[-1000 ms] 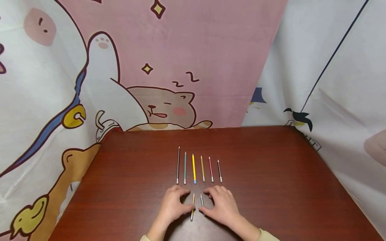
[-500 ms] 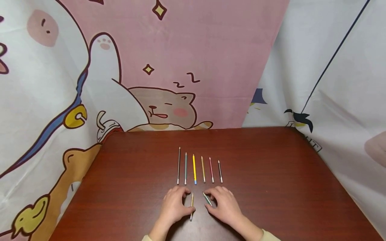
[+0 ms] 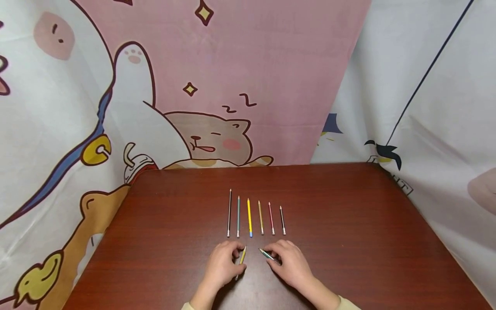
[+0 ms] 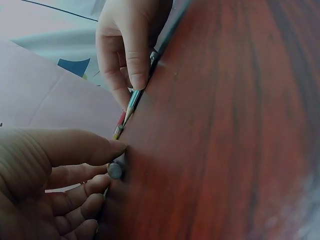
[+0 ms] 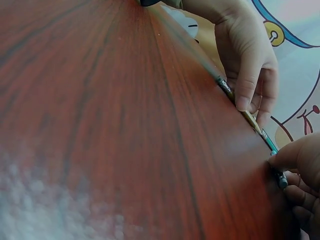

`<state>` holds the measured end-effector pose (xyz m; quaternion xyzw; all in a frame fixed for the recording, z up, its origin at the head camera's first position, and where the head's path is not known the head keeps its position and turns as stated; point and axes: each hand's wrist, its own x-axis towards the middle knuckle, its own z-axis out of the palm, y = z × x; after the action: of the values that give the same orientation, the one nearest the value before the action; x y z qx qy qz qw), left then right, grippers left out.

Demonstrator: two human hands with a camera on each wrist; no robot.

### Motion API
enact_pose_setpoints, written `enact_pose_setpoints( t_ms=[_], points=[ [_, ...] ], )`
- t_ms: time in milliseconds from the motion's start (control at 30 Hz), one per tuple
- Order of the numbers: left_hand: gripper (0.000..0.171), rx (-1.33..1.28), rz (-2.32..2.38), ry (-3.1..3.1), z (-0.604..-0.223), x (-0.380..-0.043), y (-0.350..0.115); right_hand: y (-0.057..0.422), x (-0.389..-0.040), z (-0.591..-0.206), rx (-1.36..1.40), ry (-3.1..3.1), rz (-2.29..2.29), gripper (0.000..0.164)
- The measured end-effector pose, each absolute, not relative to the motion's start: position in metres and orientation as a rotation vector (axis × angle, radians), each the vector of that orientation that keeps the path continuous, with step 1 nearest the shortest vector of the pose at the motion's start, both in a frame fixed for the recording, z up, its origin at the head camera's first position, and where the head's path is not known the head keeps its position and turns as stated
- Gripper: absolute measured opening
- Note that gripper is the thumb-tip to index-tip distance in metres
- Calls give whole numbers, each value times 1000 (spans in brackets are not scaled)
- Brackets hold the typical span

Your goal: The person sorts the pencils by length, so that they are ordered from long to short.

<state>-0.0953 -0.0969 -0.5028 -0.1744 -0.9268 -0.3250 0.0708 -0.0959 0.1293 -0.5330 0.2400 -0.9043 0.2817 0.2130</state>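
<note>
My left hand (image 3: 222, 263) pinches a gold-yellow pencil (image 3: 243, 255) between thumb and fingers; its tip points away from me and leans slightly right. Opposite, my right hand (image 3: 291, 265) grips a short green pencil (image 3: 266, 254), slanted with its tip toward the far left. In the left wrist view the round end of the gold-yellow pencil (image 4: 115, 170) shows beneath the thumb. The right wrist view shows the dark end of the green pencil (image 5: 282, 181) by the right fingers. Both pencils lie close over the table, partly hidden by the fingers.
Beyond the hands, several pencils lie in a row, longest at left: black (image 3: 229, 213), teal (image 3: 238, 217), yellow (image 3: 249, 217), gold (image 3: 261, 217), red (image 3: 271, 218) and short black (image 3: 282, 220). The brown table (image 3: 368, 241) meets a cartoon-printed cloth (image 3: 286, 86) behind.
The green pencil has turned from nearly straight to slanted and come into the right hand's grip. The gold-yellow pencil has shifted left and tilted with the left hand. The row is unchanged.
</note>
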Motion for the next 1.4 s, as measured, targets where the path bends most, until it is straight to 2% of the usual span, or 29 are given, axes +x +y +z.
enact_pose_setpoints(
  t_ms=[300, 833, 1400],
  points=[
    [40, -499, -1019, -2800, -502, -95, -96, 134, -95, -531, 656, -2507, 818, 32],
    [27, -369, -1036, -2837, -500, -94, -96, 138, -94, -532, 648, -2522, 819, 27],
    [18, -416, -1012, -2803, -502, -95, -95, 142, -92, -531, 602, -2518, 922, 24]
  ],
)
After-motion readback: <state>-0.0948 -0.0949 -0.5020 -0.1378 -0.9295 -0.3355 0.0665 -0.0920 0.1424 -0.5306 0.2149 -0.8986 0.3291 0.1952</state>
